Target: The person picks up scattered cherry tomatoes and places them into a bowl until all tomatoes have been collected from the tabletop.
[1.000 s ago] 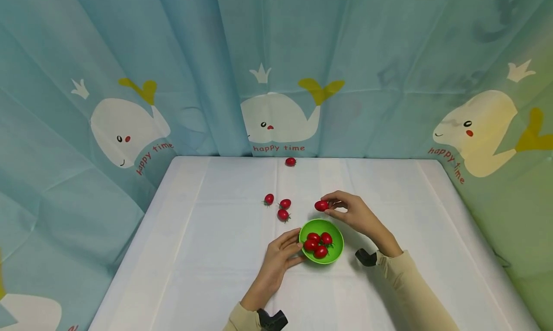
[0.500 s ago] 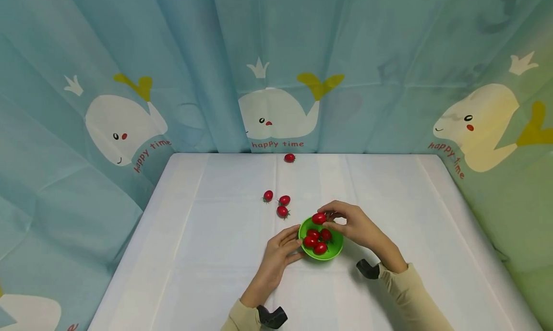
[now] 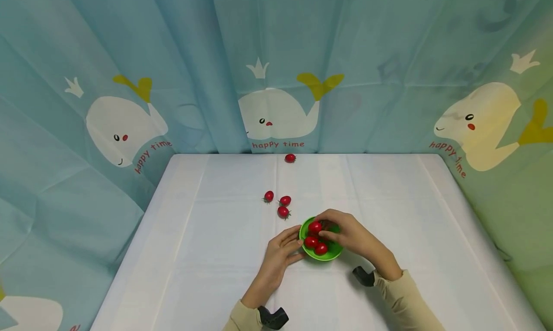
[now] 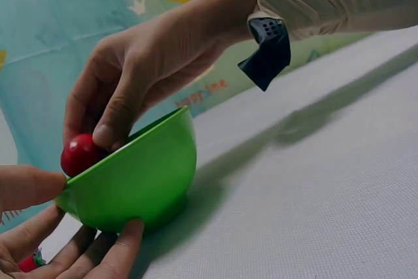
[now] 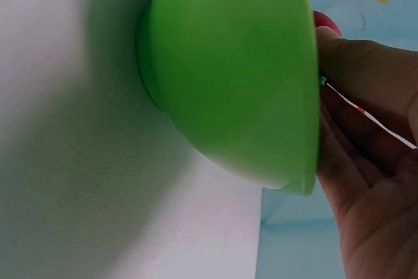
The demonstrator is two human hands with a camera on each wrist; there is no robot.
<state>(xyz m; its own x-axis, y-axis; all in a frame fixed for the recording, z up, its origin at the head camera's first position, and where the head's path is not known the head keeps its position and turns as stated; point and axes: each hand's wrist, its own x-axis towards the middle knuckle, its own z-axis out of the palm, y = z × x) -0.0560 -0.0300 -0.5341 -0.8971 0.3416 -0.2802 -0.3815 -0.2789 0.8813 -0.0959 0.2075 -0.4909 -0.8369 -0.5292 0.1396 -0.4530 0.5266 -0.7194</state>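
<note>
A small green bowl stands on the white-covered table. My left hand holds it from the left, thumb at the rim and fingers against the lower wall. My right hand reaches in over the far right rim and pinches a red cherry tomato between thumb and fingertips. That tomato is just inside the rim in the left wrist view. Lower in the bowl lie other cherry tomatoes, some hidden behind the right hand. The bowl hides most of the held tomato in the right wrist view.
Three cherry tomatoes lie close together beyond the bowl, to its left. A single cherry tomato lies at the table's far edge. A blue curtain with whale prints hangs behind and beside the table.
My right hand has brought the pinched cherry tomato from beyond the bowl, over the rim and down into it. My left hand keeps its hold on the bowl.
</note>
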